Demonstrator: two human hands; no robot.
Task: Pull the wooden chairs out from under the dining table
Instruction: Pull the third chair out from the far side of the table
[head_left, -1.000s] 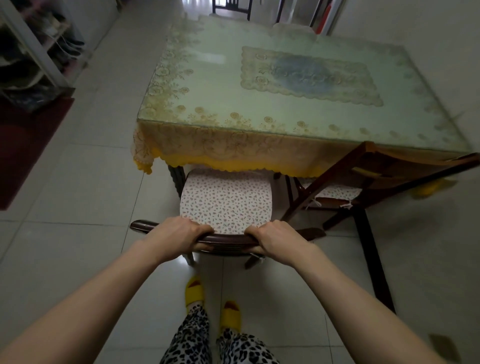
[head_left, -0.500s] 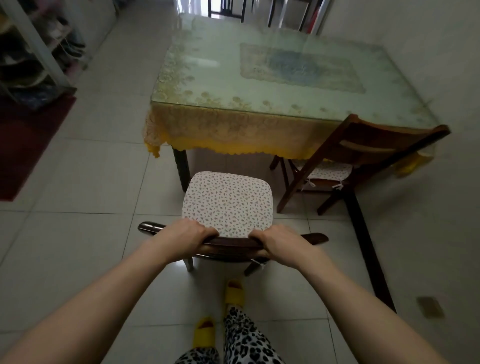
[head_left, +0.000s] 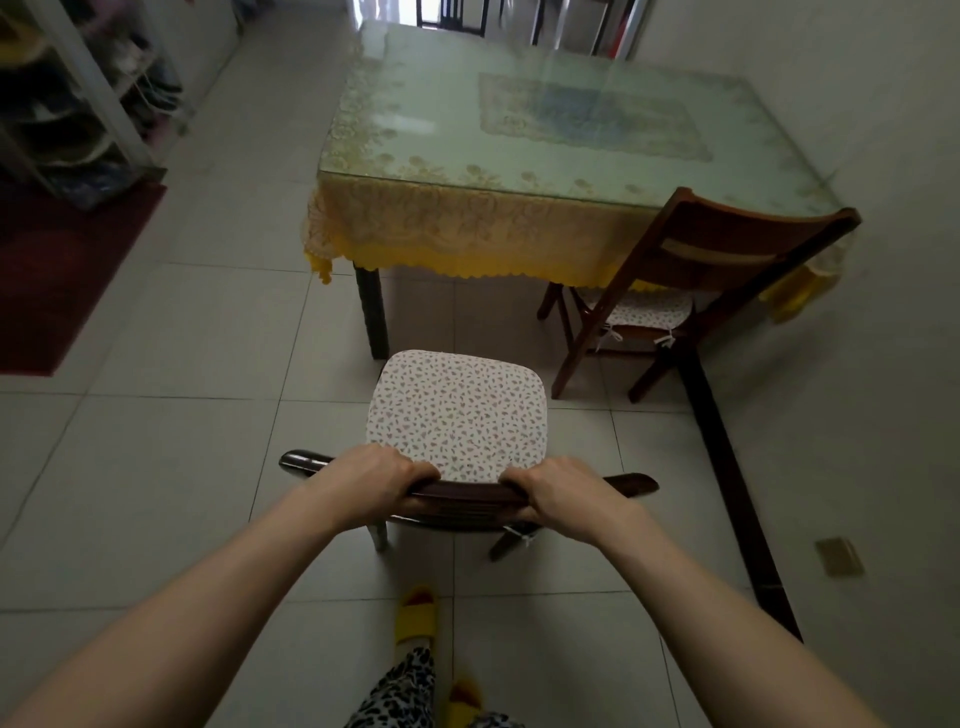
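While both forearms reached forward from the near edge, the left hand (head_left: 375, 479) and right hand (head_left: 558, 493) were each clenched around the curved top rail of the near wooden chair (head_left: 470, 491), knuckles up, fingers curled over the far side of the rail. Left hand sat left of the rail's middle, right hand right of it; a short bare stretch of rail showed between them, and both rail ends stuck out past the hands. Below the arms, a yellow slipper (head_left: 416, 613) and patterned trousers (head_left: 400, 691) were on the tiled floor (head_left: 171, 467).

Just beyond the grip lay the chair's seat cushion (head_left: 457, 415), white with small speckles, fully visible and clear of the tabletop edge; its far edge sat near the dark table leg (head_left: 372, 312).

Farther off stood the dining table (head_left: 467, 130), glass-topped over a lace cloth with a yellow fringe (head_left: 467, 265) hanging at the near side. At the table's near-right corner a second wooden chair (head_left: 727, 249) stood with its backrest against the table edge and its seat partly beneath the top. A dark strip (head_left: 727, 467) ran along the floor at right. A red mat (head_left: 57, 275) and shelving (head_left: 78, 104) lay at far left.
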